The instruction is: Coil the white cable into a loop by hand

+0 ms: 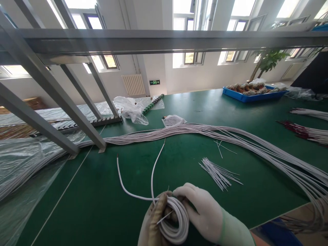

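Both my hands wear pale gloves and meet at the bottom middle over the green table (107, 205). My left hand (153, 223) grips a coil of white cable (176, 222) from the left. My right hand (202, 213) holds the coil from the right, fingers curled over its top. Two loose ends of the cable (153, 171) run out of the coil and curve away across the table. A thin white tie sticks out of the coil between my hands.
A long bundle of white cables (205, 131) crosses the table. A small pile of thin white ties (219, 172) lies just beyond my right hand. A blue tray (252, 96), clear plastic bags (133, 109), red-tipped wire bundles (304, 131) and grey metal frame struts (64, 106) surround the area.
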{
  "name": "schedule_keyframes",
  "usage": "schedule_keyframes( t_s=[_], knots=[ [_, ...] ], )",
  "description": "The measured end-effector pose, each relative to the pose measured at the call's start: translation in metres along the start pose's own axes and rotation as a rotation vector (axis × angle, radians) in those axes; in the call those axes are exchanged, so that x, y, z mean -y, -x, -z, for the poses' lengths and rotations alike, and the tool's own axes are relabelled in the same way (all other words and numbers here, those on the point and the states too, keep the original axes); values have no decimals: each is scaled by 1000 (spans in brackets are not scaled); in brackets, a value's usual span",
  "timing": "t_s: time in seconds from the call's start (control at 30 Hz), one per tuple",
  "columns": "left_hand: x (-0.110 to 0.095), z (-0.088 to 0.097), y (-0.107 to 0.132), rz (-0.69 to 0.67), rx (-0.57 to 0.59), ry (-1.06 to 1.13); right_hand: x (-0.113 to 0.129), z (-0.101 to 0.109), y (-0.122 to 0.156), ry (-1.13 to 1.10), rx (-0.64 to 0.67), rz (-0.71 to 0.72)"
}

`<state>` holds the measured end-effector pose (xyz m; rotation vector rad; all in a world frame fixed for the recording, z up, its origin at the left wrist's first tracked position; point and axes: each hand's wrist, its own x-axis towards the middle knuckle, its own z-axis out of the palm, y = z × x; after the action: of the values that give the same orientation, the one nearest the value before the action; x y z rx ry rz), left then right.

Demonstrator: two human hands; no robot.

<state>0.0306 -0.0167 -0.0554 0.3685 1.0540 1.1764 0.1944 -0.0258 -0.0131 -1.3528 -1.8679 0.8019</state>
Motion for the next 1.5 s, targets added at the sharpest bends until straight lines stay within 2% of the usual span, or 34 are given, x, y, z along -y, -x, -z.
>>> schedule_keyframes(
  t_s=[0.07, 0.17, 0.3, 0.37, 0.43, 0.6, 0.7, 0.77, 0.87, 0.97, 1.17, 1.27, 1.33, 1.4, 1.5],
  knots=[
    [-9, 0, 0, 54, -16, -38, 5, 4, 3, -46, 33, -36],
    [-23, -5, 2, 141, -29, -21, 18, 5, 6, -42, 75, -172],
    [-34, -17, 10, 314, -72, 82, 28, -11, 2, 92, 73, -320],
    [-35, -23, 17, 289, -78, 122, 25, -19, -1, 148, 52, -309],
    [-33, -27, 22, 211, -51, 152, 21, -24, -3, 212, -14, -208],
    [-23, -28, 21, 171, 12, 136, 12, -23, -2, 357, -240, 256],
    [-18, -24, 15, 140, 27, 119, 10, -19, -1, 375, -285, 344],
    [-16, -19, 11, 181, 66, 128, 10, -17, -1, 345, -313, 355],
    [-11, -11, 5, 205, 123, 87, 8, -15, -2, 216, -378, 317],
    [-7, -6, 2, 160, 135, -50, 6, -16, -3, 34, -368, 237],
    [-18, -10, 8, 178, 154, -86, 4, -23, -4, -140, -367, 38],
    [-22, -11, 8, 204, 102, -64, 6, -20, -9, -195, -322, -55],
    [-21, -10, 7, 189, 96, -54, 7, -16, -12, -254, -242, -99],
    [-20, -10, 6, 156, 133, -43, 6, -11, -15, -364, -173, -123],
    [-20, -10, 8, 173, 194, -37, -3, -5, -20, -541, -147, -109]
  ],
)
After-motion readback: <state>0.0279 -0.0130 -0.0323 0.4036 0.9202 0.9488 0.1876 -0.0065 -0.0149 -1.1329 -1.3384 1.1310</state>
